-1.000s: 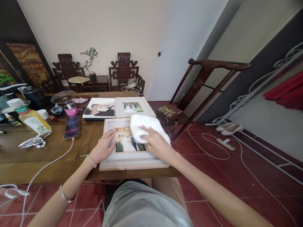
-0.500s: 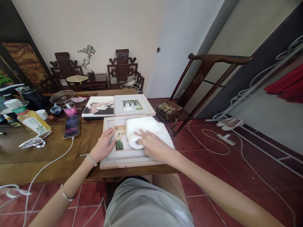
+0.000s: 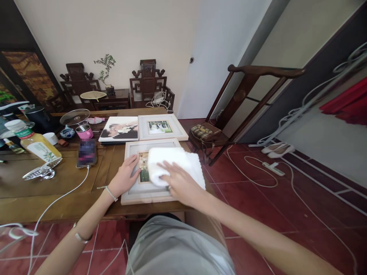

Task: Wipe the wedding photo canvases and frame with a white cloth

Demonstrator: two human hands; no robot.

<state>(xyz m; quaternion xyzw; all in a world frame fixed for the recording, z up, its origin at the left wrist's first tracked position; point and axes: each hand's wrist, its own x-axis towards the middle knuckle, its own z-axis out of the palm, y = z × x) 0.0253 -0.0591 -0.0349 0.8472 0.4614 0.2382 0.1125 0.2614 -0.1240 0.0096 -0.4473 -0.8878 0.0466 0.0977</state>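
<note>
A light wooden picture frame (image 3: 151, 196) lies flat at the near edge of the dark wooden table (image 3: 65, 191). Part of the photo (image 3: 143, 173) inside it shows. My left hand (image 3: 126, 175) rests on the frame's left side, its fingers stretched out and holding nothing. Under my right hand (image 3: 182, 181) is a folded white towel (image 3: 169, 154), which the hand grips and presses on the glass. The towel covers the photo's right part and hangs over the frame's right side. Beyond it lie a second framed photo (image 3: 162, 126) and a photo album (image 3: 120, 128).
To the left are a phone (image 3: 86, 152) on a white cable, a silver hair clip (image 3: 43, 170), a juice bottle (image 3: 40, 143) and a pink mug (image 3: 85, 132). A wooden chair (image 3: 241, 91) with a checked bag (image 3: 202, 131) stands right of the table.
My right hand and the towel have moved left and towards me across the frame, covering a little more of the photo. The left hand stays in place.
</note>
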